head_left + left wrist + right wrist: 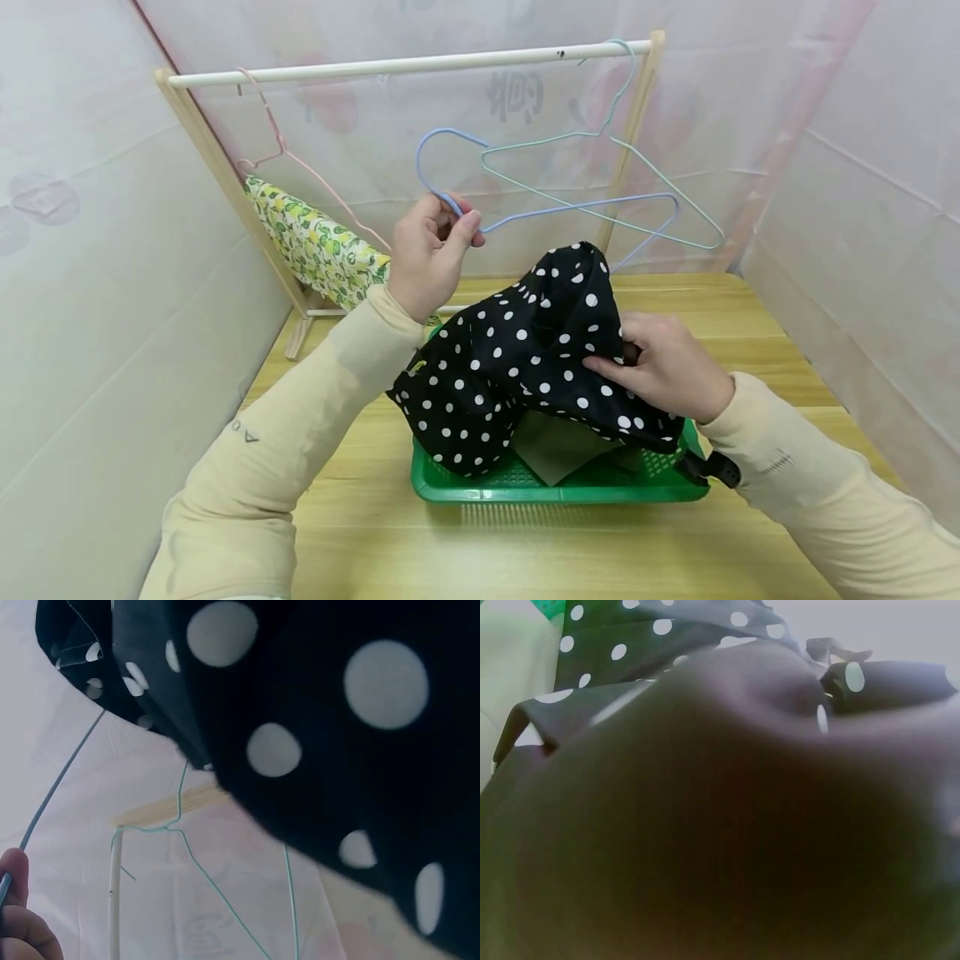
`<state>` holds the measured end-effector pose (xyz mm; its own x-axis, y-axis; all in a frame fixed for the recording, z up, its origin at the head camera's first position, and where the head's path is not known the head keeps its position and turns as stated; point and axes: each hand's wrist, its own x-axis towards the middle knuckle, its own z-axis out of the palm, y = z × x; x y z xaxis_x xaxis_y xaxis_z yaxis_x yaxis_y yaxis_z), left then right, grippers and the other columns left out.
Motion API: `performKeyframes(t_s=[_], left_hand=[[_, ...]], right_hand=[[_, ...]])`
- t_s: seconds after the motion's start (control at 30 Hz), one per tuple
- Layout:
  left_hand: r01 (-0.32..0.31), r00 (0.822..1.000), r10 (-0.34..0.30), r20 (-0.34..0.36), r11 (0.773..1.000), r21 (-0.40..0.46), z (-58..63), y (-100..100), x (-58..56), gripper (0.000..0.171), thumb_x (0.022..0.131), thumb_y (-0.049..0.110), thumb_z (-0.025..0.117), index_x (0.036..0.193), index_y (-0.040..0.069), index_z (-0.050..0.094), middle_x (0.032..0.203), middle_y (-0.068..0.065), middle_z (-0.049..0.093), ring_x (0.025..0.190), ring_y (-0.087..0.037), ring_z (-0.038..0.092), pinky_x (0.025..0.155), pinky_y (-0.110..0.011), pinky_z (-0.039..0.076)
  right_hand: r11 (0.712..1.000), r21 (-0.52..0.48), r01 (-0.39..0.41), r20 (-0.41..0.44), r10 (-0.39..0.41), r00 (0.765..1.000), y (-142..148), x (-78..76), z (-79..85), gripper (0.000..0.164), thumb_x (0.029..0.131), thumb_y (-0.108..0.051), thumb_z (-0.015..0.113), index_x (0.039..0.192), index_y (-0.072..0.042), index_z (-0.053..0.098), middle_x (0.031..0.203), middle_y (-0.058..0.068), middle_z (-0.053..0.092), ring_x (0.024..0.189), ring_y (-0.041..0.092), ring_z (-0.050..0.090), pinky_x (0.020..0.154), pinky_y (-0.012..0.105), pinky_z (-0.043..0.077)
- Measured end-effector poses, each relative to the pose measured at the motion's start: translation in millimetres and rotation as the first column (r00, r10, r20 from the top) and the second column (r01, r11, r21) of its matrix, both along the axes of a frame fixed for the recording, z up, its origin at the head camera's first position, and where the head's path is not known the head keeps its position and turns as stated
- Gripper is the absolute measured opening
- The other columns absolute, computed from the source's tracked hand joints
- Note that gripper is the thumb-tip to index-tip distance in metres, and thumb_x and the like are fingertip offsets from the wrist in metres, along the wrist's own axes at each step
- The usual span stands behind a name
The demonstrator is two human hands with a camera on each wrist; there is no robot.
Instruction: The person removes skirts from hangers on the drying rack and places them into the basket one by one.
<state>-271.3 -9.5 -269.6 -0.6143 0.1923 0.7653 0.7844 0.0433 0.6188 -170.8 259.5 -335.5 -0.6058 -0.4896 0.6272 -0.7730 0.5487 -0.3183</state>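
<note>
Up in front of the rack, my left hand (431, 260) pinches a blue wire hanger (546, 213) just below its hook, between thumb and fingers. The hanger's far end dips behind a black garment with white polka dots (491, 360). My right hand (671, 367) grips that garment at its right side, thumb on the front and fingers tucked behind the cloth. The cloth is bunched, and its lower part drapes over a green basket (558, 495). In the left wrist view the hanger wire (61, 780) runs up behind the dotted cloth. Dark blurred cloth fills much of the right wrist view.
An olive-green cloth (558, 450) lies in the basket on the wooden table (375, 542). Behind stands a rack with a white rail (420, 65). From it hang a mint hanger (660, 171) and a pink hanger (272, 125) bearing lemon-print cloth (322, 246). Pale curtains surround the table.
</note>
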Motion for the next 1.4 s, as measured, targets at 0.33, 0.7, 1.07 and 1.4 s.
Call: performKeyframes(t_s=[0.33,0.7,1.07,1.4], left_hand=[[-0.046,0.999,0.046,0.0,0.998,0.03,-3.0,-3,0.2,0.014,0.096,0.006,0.059,0.097,-0.007,0.057,0.075,-0.015,0.064,0.069,-0.016,0.064,0.065,-0.026,0.052],[-0.102,0.992,0.1,0.071,0.994,0.024,0.5,-6,0.5,0.015,0.096,0.007,0.059,0.098,-0.008,0.058,0.077,-0.017,0.064,0.07,-0.014,0.064,0.064,-0.025,0.051],[-0.139,0.986,0.134,0.1,0.99,0.038,17.7,-9,22.3,0.009,0.095,-0.001,0.056,0.096,-0.009,0.056,0.076,-0.02,0.063,0.069,-0.013,0.063,0.059,-0.02,0.044],[-0.179,0.979,0.156,0.129,0.965,0.194,10.8,-27,-8.1,0.002,0.094,0.001,0.059,0.093,0.001,0.057,0.077,-0.014,0.064,0.069,-0.016,0.061,0.06,-0.023,0.044]], right_hand=[[1.0,-0.011,-0.008,-0.001,0.008,1.0,3,3.0,-5.0,0.027,0.072,-0.002,0.082,0.09,-0.017,0.067,0.077,-0.011,0.061,0.061,0.002,0.05,0.052,0.014,0.043],[0.999,-0.025,-0.024,-0.019,0.023,1.0,6,6.5,-9.0,0.032,0.072,-0.002,0.082,0.098,-0.016,0.069,0.088,-0.007,0.068,0.071,0.003,0.058,0.058,0.016,0.048],[1.0,-0.004,0.022,-0.059,-0.022,0.998,9,8.4,-12.9,0.029,0.069,-0.005,0.084,0.09,-0.017,0.068,0.08,-0.01,0.063,0.065,0.001,0.056,0.056,0.015,0.047],[0.995,0.042,0.087,-0.034,-0.085,0.996,22,9.2,-23.5,0.028,0.068,-0.006,0.085,0.079,-0.02,0.064,0.072,-0.014,0.06,0.058,-0.001,0.052,0.054,0.015,0.043]])
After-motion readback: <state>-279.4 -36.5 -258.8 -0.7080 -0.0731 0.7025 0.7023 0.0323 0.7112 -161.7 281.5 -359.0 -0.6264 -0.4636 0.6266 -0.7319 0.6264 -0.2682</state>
